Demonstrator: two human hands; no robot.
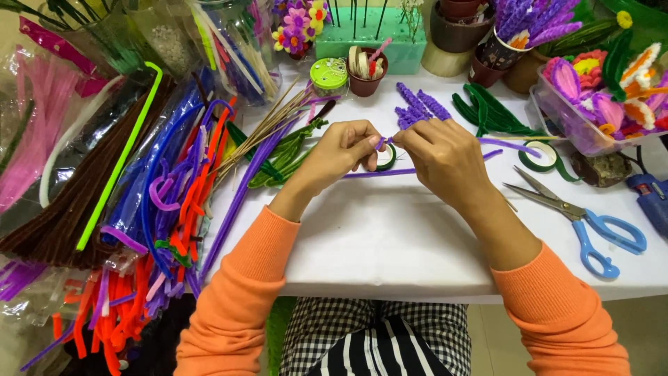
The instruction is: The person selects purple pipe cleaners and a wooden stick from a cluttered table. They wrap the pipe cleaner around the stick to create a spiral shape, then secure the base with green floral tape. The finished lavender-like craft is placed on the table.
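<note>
My left hand (342, 150) and my right hand (443, 154) meet above the white table (390, 237), both in orange sleeves. Between the fingertips they pinch a purple pipe cleaner (381, 144), its end being twisted. A long straight purple pipe cleaner (376, 173) lies on the table just under the hands. A roll of green tape (385, 159) sits half hidden behind my left fingers. Finished purple coiled spikes (417, 108) lie just beyond the hands.
Blue-handled scissors (584, 219) lie at the right, with a second green tape roll (543, 157) and a glue gun (650, 198). Piles of coloured pipe cleaners (153, 209) crowd the left. Pots, a green foam block (369, 42) and a tray of flowers (605, 90) line the back.
</note>
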